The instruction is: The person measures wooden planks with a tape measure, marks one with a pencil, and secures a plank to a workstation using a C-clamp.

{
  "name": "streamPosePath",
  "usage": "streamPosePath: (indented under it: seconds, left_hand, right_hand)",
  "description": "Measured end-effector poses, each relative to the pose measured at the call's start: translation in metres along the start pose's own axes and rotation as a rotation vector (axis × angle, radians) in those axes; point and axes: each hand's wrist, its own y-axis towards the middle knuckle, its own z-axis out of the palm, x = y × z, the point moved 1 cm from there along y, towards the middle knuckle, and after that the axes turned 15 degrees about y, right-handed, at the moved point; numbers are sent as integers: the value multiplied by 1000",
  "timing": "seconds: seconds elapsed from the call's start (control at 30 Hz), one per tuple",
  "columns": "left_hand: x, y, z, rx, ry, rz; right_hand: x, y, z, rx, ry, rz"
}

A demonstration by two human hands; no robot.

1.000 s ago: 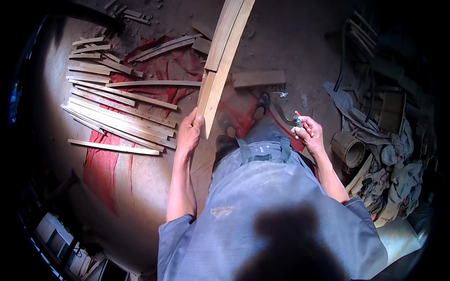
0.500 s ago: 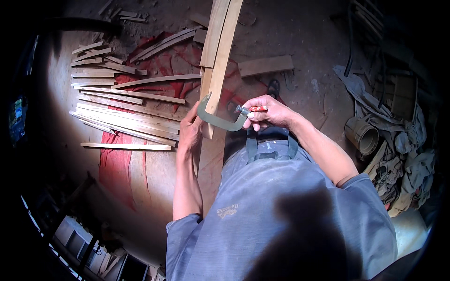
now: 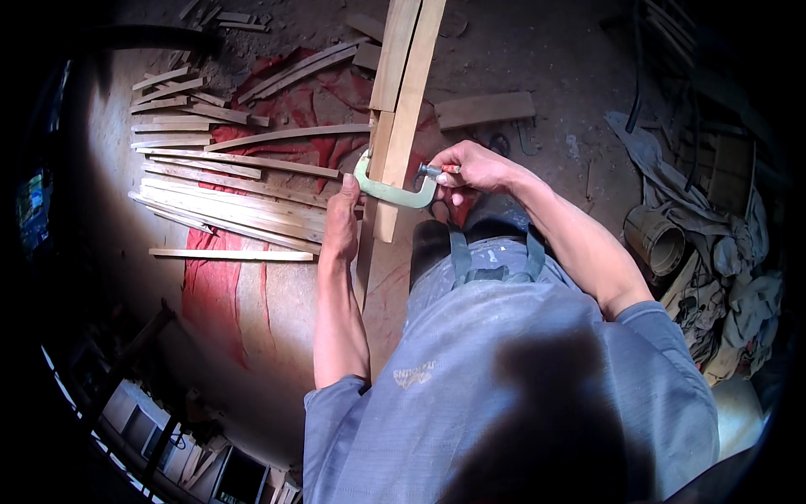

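Note:
A pale green C-clamp (image 3: 395, 196) straddles two long boards (image 3: 409, 92) near their near end. Its left tip lies at the boards' left edge, and its screw end stands at the right, a little apart from the wood. My left hand (image 3: 341, 220) is closed at the clamp's left side, thumb up along the curve; its other fingers are mostly hidden. With bent fingers, my right hand (image 3: 475, 170) grips the clamp's screw (image 3: 428, 170). A small red-and-white piece (image 3: 451, 169) shows beside those fingers; I cannot tell what it is.
Many thin wooden strips (image 3: 235, 202) lie fanned out on a red cloth (image 3: 214, 294) at left. A short plank (image 3: 485, 110) rests on the floor beyond my right hand. At far right stand a bucket (image 3: 659, 248) and heaped grey cloths (image 3: 739, 294).
The clamp has shifted slightly away from me and sits more level across the boards. My left hand's thumb has come up along the clamp. My right hand stays at the screw.

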Motion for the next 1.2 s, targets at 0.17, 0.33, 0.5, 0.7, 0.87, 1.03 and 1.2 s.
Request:
streamPosePath:
  seconds: [0.17,0.33,0.5,0.7,0.87,1.03,1.2]
  left_hand:
    - [3,-3,1,33,174,182]
    - [1,-10,2,106,106,219]
    - [9,-4,-4,126,127,214]
    - [4,-4,1,59,184,171]
    - [3,-2,0,91,164,139]
    - [10,-2,0,105,137,147]
    - [10,-1,1,41,209,223]
  right_hand:
    - [-26,3,-4,-109,-186,-166]
    - [-42,-5,5,-346,-393,-300]
    - [-49,-9,18,-201,-8,-458]
    - [31,-91,26,-350,210,-867]
    - [43,-115,8,-506,-93,-750]
    - [52,-145,26,-631,-184,-928]
    - [13,-143,-8,-714,-189,-821]
